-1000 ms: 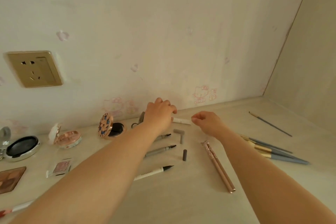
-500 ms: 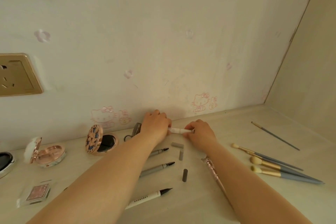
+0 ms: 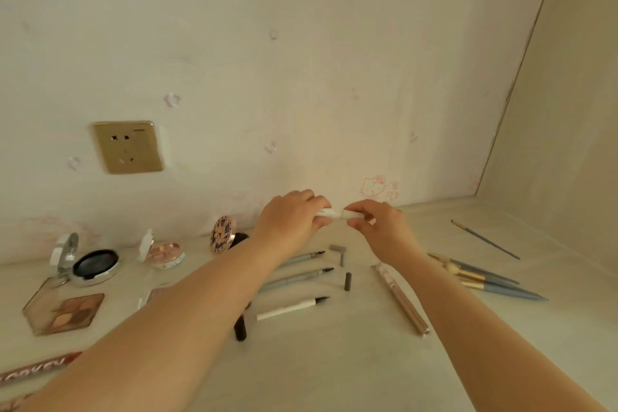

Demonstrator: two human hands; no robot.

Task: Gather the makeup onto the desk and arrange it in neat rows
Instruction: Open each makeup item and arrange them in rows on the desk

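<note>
Hands meet above the back of the desk [image 3: 334, 378], close to the wall: the left hand [image 3: 291, 221] curls its fingers round one end of a small white pen [image 3: 334, 213] and the right hand [image 3: 381, 227] pinches the other end, so the pen hangs level between them, lifted off the desk. Below the hands lie three uncapped liners in a loose stack, two grey pencils [image 3: 301, 257] and a white liner [image 3: 287, 308] with a black tip, all pointing right. Two grey caps [image 3: 347, 281] sit just beside their tips. A rose-gold wand [image 3: 401, 301] lies slanted under the right forearm, and a bundle of blue-handled brushes [image 3: 485, 281] rests to its right, with a thin single brush [image 3: 485, 239] farther back. On the left stand an open black compact [image 3: 95, 262], an open pink compact [image 3: 164, 252] and a patterned round compact [image 3: 222, 234] against the wall, with an eyeshadow palette [image 3: 67, 313] nearer the front edge. A gold wall socket [image 3: 127, 147] sits above them.
</note>
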